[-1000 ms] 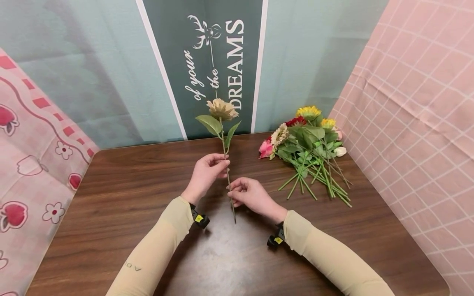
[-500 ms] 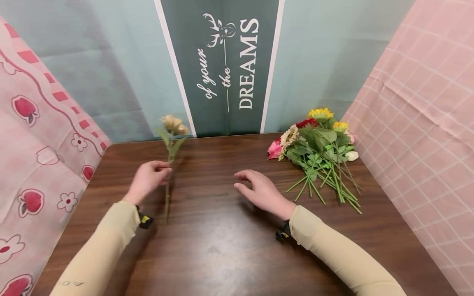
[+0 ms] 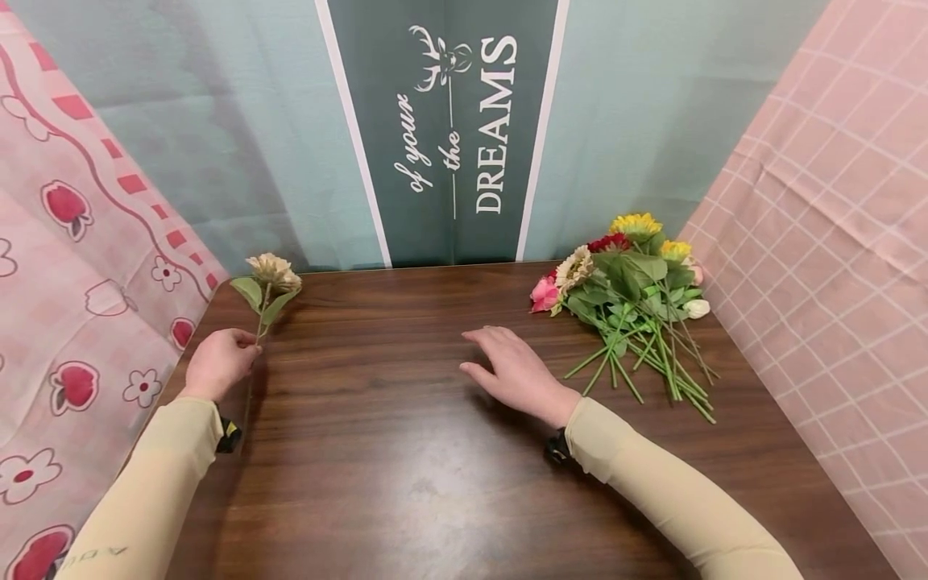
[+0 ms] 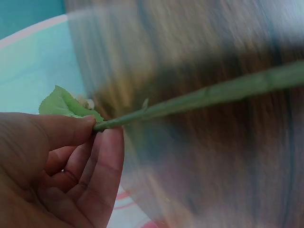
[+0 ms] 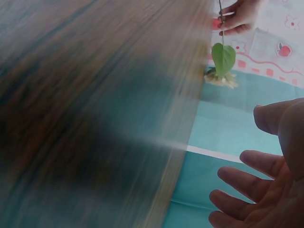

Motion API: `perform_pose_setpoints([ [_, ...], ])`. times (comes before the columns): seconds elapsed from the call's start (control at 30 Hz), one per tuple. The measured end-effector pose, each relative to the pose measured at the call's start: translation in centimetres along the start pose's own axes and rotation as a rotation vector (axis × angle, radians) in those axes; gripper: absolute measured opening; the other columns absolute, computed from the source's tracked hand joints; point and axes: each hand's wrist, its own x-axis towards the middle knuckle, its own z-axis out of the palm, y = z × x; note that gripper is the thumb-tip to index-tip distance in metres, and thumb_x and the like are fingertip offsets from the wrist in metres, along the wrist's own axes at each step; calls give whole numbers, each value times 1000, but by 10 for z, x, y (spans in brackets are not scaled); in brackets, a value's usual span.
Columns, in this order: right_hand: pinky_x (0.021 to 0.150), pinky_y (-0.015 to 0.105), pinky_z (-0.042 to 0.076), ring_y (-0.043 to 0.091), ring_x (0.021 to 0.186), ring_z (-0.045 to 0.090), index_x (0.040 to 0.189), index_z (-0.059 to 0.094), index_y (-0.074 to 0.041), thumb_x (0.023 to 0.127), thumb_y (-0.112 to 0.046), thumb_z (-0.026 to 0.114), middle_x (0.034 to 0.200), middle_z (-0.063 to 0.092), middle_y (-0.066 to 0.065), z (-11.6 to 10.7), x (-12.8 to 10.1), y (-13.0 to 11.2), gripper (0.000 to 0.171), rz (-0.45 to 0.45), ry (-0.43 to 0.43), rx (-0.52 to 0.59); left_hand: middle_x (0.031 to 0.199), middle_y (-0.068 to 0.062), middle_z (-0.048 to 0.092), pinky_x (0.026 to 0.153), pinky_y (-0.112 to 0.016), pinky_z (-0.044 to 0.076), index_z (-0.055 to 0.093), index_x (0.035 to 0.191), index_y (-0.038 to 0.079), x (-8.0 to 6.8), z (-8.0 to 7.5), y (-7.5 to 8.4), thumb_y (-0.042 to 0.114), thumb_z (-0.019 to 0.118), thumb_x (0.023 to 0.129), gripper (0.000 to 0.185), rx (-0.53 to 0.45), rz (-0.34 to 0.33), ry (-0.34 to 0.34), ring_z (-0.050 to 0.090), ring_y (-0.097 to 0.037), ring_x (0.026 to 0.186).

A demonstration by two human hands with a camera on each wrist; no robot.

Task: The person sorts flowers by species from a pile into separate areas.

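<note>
At the table's left side, my left hand [image 3: 221,364] pinches the stem of a cream artificial flower [image 3: 273,272] between thumb and fingers. Two green leaves sit just below its bloom. The left wrist view shows the green stem [image 4: 190,100] running out from the pinch toward the camera, with a leaf [image 4: 66,105] behind the thumb. Over the middle right of the table, my right hand [image 3: 516,372] is held with fingers loosely extended, thumb apart, and nothing in it. Farther right lies a pile of artificial flowers [image 3: 629,282], apart from the right hand.
The brown wooden table [image 3: 391,387] reaches back to a teal curtain [image 3: 623,97] with a dark printed band. A pink fruit-patterned cloth [image 3: 72,266] hangs at the left, and a pink checked cloth [image 3: 819,242] at the right. The pile's green stems point toward the front.
My left hand has carried the cream flower from the table's middle to its left side. My right hand has let go of the stem and stays near the middle. The view has shifted slightly left.
</note>
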Motion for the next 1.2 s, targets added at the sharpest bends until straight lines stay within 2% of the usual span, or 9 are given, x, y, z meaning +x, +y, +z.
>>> perform_pose_setpoints([
  [0.1, 117, 48, 35, 33, 140, 45, 142, 59, -9, 101, -40, 64, 143, 59, 10, 0, -2, 3, 52, 15, -12, -2, 104, -29, 71, 69, -53, 53, 66, 118, -12, 4, 2, -9, 14, 60, 98, 33, 59, 5, 35, 70, -39, 84],
  [0.2, 117, 48, 34, 32, 141, 44, 143, 58, -10, 102, -40, 64, 144, 58, 9, 0, -5, 7, 52, 27, -22, -5, 117, -33, 65, 74, -61, 50, 68, 115, -9, 7, 5, -15, 14, 60, 97, 30, 114, 1, 54, 64, -50, 97],
  [0.57, 118, 47, 33, 32, 140, 44, 144, 58, -10, 102, -43, 62, 144, 57, 9, -3, -10, 14, 53, 41, -35, -14, 122, -34, 62, 75, -63, 50, 65, 120, -8, 10, 5, -19, 18, 55, 100, 35, 137, -33, 33, 62, -52, 100],
  [0.63, 117, 47, 34, 31, 140, 44, 144, 58, -11, 102, -43, 62, 144, 58, 8, -4, -11, 16, 53, 46, -36, -19, 123, -38, 58, 79, -65, 48, 60, 126, -11, 9, 4, -18, 23, 55, 101, 42, 138, -33, 38, 58, -55, 104],
  [0.73, 116, 48, 36, 31, 139, 46, 143, 59, -10, 102, -42, 62, 142, 59, 8, -6, -13, 21, 52, 49, -26, -23, 131, -45, 45, 89, -73, 41, 47, 140, -14, 8, 5, -11, 33, 57, 102, 61, 133, -24, 76, 46, -63, 114],
  [0.83, 114, 48, 37, 30, 136, 48, 141, 60, -9, 102, -41, 63, 139, 61, 8, -12, -17, 30, 50, 60, -1, -31, 138, -46, 36, 97, -77, 33, 34, 149, -13, 9, 13, 5, 37, 60, 101, 74, 138, 43, 147, 36, -68, 120],
  [0.93, 113, 49, 38, 31, 134, 50, 139, 62, -9, 102, -39, 63, 138, 62, 9, -22, -22, 41, 47, 88, 40, -46, 145, -43, 35, 102, -76, 31, 31, 154, -8, 9, 27, 33, 36, 64, 99, 77, 147, 175, 197, 35, -66, 126],
  [1.07, 108, 52, 41, 33, 128, 53, 134, 65, -9, 103, -35, 62, 135, 63, 12, -40, -30, 63, 41, 146, 122, -42, 155, -37, 30, 113, -70, 23, 27, 159, -3, 5, 50, 80, 36, 66, 99, 82, 172, 347, 153, 31, -59, 138],
  [1.2, 98, 55, 47, 35, 116, 59, 126, 70, -8, 104, -27, 61, 124, 67, 13, -61, -43, 94, 31, 217, 230, -19, 161, -29, 27, 119, -64, 16, 26, 161, 2, -5, 78, 130, 41, 65, 100, 82, 213, 490, 61, 26, -52, 146],
])
